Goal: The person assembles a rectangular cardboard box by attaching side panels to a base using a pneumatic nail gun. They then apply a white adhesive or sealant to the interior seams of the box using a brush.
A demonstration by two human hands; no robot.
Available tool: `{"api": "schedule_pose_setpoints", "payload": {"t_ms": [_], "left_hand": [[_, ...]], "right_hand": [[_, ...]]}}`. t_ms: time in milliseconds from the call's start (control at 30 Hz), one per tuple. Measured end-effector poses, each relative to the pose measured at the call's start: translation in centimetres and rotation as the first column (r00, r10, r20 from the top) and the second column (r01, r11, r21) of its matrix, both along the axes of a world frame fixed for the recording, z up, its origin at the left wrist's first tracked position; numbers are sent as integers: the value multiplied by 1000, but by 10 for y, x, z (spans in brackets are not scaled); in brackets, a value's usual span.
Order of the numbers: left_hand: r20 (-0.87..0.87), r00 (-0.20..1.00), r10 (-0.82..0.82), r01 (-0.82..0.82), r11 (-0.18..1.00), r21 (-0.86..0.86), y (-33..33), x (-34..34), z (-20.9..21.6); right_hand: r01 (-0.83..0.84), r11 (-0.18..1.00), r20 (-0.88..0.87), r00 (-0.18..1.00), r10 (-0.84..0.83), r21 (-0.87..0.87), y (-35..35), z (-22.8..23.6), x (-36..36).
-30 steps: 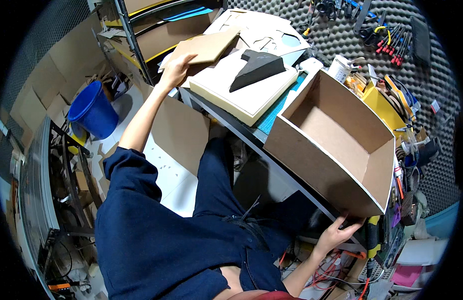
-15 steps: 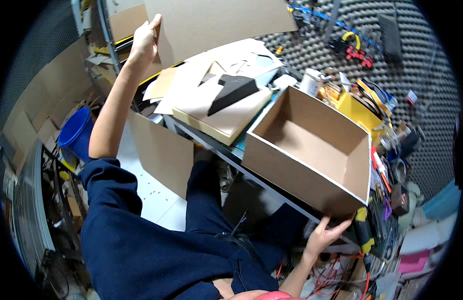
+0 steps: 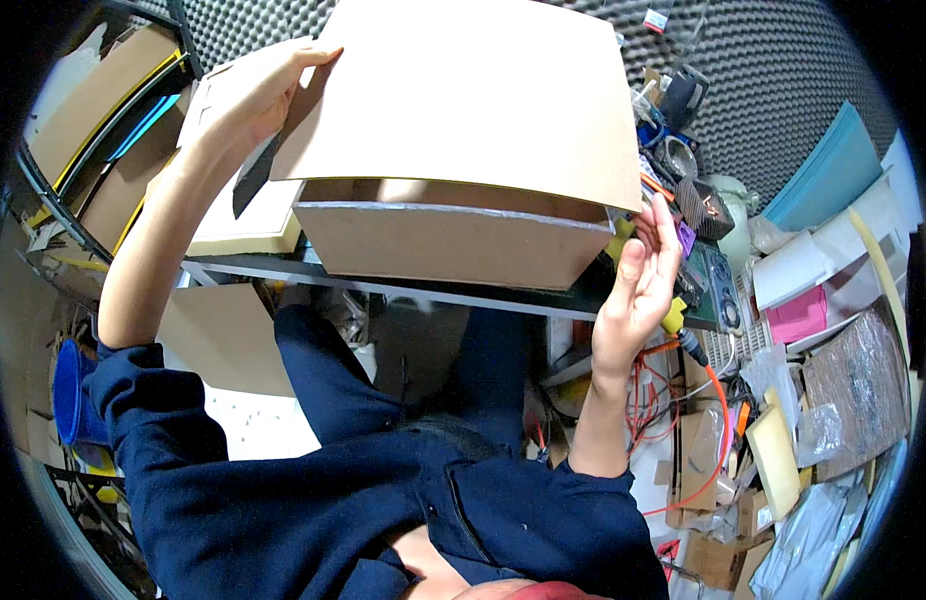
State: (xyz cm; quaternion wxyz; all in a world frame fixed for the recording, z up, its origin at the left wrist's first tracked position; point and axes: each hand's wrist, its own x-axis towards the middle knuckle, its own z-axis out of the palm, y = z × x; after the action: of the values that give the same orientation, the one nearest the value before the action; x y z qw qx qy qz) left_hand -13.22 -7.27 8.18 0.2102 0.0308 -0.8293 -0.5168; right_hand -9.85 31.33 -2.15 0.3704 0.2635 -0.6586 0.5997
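Observation:
A large flat sheet of cardboard (image 3: 473,100) is over the open-topped cardboard box (image 3: 453,240), covering most of its opening; a dark gap shows between the sheet's near edge and the box's front wall. My left hand (image 3: 258,95) pinches the sheet's left edge between thumb and fingers. At the right corner, my right hand (image 3: 638,285) is open, its fingers stretched upward and the fingertips close to the sheet's edge; whether they touch it I cannot tell. Left of the box, a black foam piece (image 3: 255,180) rests on a cream-coloured slab (image 3: 253,237).
The workbench edge (image 3: 433,293) runs in front of my legs. Tools and a small dark box (image 3: 705,208) crowd its right end. An orange cable (image 3: 723,430) hangs at the right. On the left are a blue bin (image 3: 75,395) and a leaning board (image 3: 223,340).
My left hand has brought the cardboard sheet rightward and over the box. My right hand has risen from the box's lower corner to the sheet's right corner. The view has turned right.

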Motion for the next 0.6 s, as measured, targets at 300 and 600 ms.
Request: {"api": "schedule_pose_setpoints", "payload": {"t_ms": [300,600], "left_hand": [[82,996,-26,34,994,-107,-3,-9,-17],[2,999,46,-45,992,-120,-6,-1,-25]], "right_hand": [[-75,983,1,997,76,-169,-3,-1,3],[-13,984,65,998,25,-180,-5,-7,-11]]}}
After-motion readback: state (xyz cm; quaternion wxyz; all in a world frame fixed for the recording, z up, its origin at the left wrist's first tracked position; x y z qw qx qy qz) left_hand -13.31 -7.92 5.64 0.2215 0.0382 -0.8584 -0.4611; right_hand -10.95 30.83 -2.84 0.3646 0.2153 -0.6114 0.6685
